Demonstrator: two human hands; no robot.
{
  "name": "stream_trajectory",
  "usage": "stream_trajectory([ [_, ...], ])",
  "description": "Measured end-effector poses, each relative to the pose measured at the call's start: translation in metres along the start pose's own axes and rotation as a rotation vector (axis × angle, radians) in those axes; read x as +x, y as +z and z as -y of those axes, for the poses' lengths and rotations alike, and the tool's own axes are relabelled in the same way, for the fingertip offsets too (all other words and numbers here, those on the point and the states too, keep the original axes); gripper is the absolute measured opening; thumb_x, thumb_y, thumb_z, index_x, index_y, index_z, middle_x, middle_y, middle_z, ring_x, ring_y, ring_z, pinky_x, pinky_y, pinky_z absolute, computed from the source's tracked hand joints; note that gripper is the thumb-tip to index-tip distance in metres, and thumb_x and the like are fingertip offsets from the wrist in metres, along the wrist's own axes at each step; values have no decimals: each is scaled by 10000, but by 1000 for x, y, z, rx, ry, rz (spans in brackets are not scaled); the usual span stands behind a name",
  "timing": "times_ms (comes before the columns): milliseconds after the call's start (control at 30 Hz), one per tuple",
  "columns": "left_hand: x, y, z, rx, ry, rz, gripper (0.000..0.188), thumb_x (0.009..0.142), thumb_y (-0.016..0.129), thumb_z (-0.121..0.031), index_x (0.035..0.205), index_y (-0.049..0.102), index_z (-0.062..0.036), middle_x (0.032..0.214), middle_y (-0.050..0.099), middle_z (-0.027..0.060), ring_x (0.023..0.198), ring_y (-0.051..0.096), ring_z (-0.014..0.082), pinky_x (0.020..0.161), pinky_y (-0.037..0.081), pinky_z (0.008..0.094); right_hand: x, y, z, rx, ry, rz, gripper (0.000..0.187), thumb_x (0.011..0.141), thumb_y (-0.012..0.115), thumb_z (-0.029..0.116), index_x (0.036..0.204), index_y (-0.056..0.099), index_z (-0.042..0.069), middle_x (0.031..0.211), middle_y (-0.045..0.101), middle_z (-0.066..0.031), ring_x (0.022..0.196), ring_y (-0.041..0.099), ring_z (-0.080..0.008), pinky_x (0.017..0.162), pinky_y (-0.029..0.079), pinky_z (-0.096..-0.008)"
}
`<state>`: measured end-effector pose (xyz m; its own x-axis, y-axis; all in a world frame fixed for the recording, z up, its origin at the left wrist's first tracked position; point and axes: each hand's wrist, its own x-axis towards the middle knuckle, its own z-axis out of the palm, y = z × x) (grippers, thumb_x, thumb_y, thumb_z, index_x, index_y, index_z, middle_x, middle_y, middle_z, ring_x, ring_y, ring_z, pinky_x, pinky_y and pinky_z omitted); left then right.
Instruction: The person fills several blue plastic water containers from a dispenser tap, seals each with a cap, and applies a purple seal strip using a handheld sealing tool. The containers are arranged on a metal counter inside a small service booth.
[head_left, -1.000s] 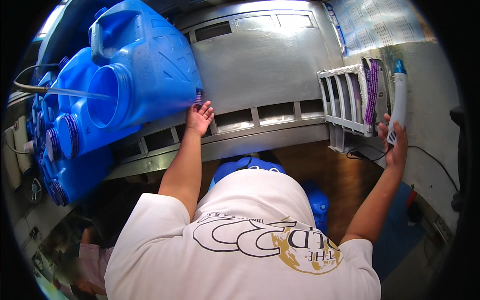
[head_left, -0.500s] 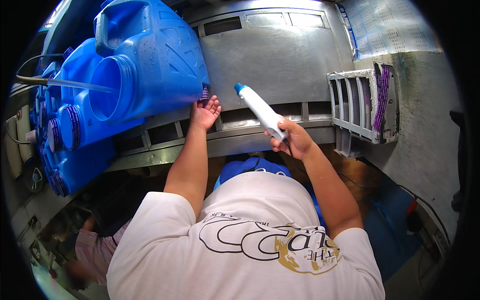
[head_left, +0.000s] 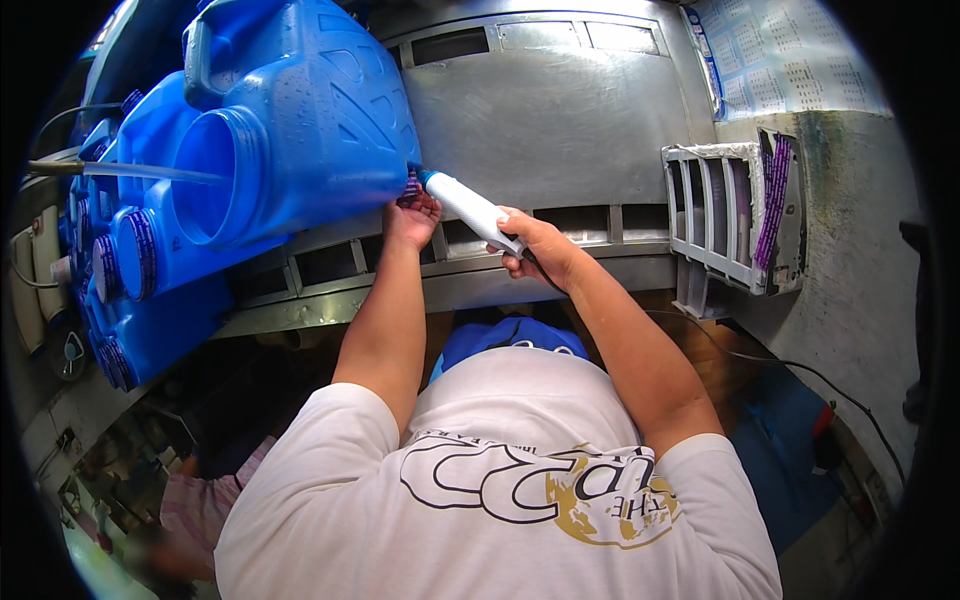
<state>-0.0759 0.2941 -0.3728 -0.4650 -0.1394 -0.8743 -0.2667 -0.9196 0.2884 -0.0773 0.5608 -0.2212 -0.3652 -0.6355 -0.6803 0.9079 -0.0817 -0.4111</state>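
Observation:
My right hand [head_left: 530,243] is wrapped round the back end of a white corded handheld tool [head_left: 470,212] with a blue tip. That tip points left, close against a small purple-banded spout [head_left: 409,188] low on a large blue water jug [head_left: 335,120]. From below, my left hand [head_left: 411,220] reaches to this spout with curled fingers around the purple band; its thumb is mostly hidden. The jug lies on its side with its wide mouth facing left, and a clear stream from a pipe [head_left: 60,168] runs to that mouth.
More blue jugs [head_left: 150,250] with purple-banded caps stand at the left. A metal worktop [head_left: 540,120] with slots lies ahead. At the right a white rack [head_left: 715,205] hangs on the wall. The tool's black cord [head_left: 760,357] trails right. Another person's pink sleeve [head_left: 205,505] shows lower left.
My right hand has moved left with the white tool, bringing its blue tip up to the spout. The fingers of my left hand are curled in closer to the purple band.

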Motion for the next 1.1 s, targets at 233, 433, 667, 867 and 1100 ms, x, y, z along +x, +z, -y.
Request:
stream_trajectory([
  [233, 4, 1, 0, 8, 42, -29, 511, 885, 568, -546, 1095, 597, -81, 1068, 658, 102, 1111, 593, 291, 975, 435, 473, 2, 9, 1, -293, -26, -80, 782, 782, 762, 199, 1457, 376, 116, 857, 571, -25, 565, 489, -90, 514, 378, -239],
  [433, 8, -3, 2, 16, 54, -1, 457, 892, 584, -518, 1059, 600, -93, 1074, 651, 93, 1099, 599, 281, 962, 449, 475, 9, 9, -7, -408, -79, -162, 660, 767, 748, 226, 1334, 451, 65, 847, 577, -38, 563, 490, -98, 511, 403, -256],
  [667, 23, -12, -1, 9, 33, -4, 475, 899, 570, -529, 1074, 615, -90, 1102, 683, 112, 1122, 616, 323, 981, 459, 515, 7, 9, -7, -361, -107, -166, 646, 765, 756, 242, 1322, 476, 72, 876, 604, -39, 614, 524, -95, 563, 440, -254],
  [867, 6, 1, -2, 71, 46, -41, 438, 919, 566, -501, 1064, 615, -90, 1106, 686, 111, 1110, 619, 329, 958, 472, 536, 5, 7, -9, -392, -102, -174, 713, 763, 761, 278, 1387, 476, 84, 942, 623, -42, 707, 592, -108, 656, 482, -252],
  [1100, 20, -14, -9, 68, 44, 89, 401, 909, 633, -454, 1099, 568, -106, 987, 693, 118, 866, 675, 271, 843, 552, 477, 9, 3, -17, -405, -50, -146, 668, 771, 771, 257, 1370, 514, 113, 936, 672, -47, 706, 619, -115, 664, 497, -262],
])
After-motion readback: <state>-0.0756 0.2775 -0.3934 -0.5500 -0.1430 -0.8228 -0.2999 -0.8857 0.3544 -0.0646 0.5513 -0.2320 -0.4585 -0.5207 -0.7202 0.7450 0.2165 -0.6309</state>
